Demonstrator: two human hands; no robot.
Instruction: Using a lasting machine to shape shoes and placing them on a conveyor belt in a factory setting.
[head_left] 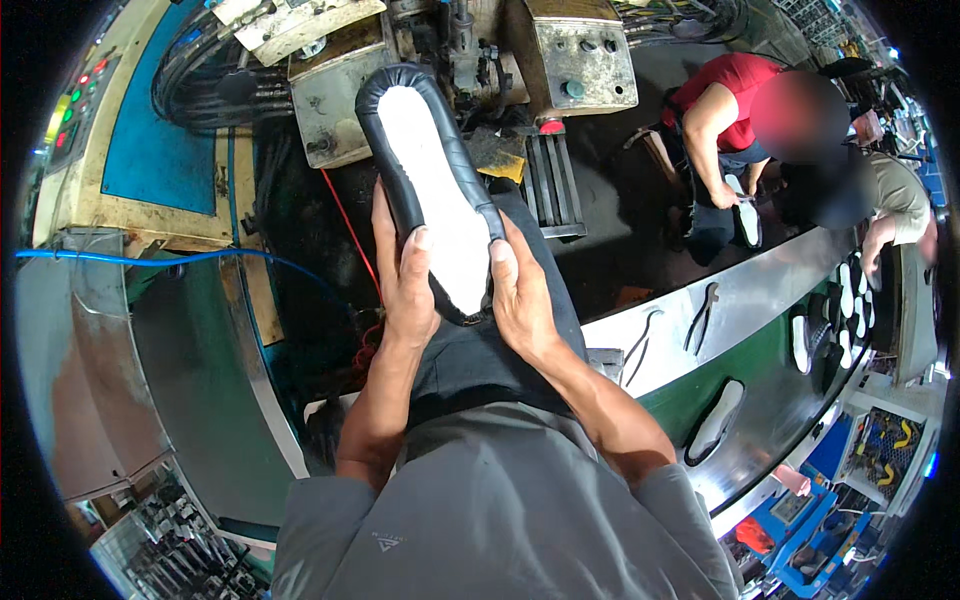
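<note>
I have one black shoe (442, 190), its white underside turned up, held before me above my lap. Both my hands are closed around its sides: the left hand (408, 290) on its left edge and the right hand (522, 295) on its right, each with a thumb on the upper side. My fingers curl beneath, so I cannot tell how they sit there.

Beyond the shoe stand two metal boxes (583, 65) of a machine. To the right of the shoe, two hand tools (710, 300) lie on the silver surface (768, 283); farther right, one loose shoe (717, 422) lies by itself, and well apart from it is a cluster of shoes (846, 290) too crowded to count. Also right of mine are two people, the one in red (735, 75) handling one white-soled shoe (747, 222).
</note>
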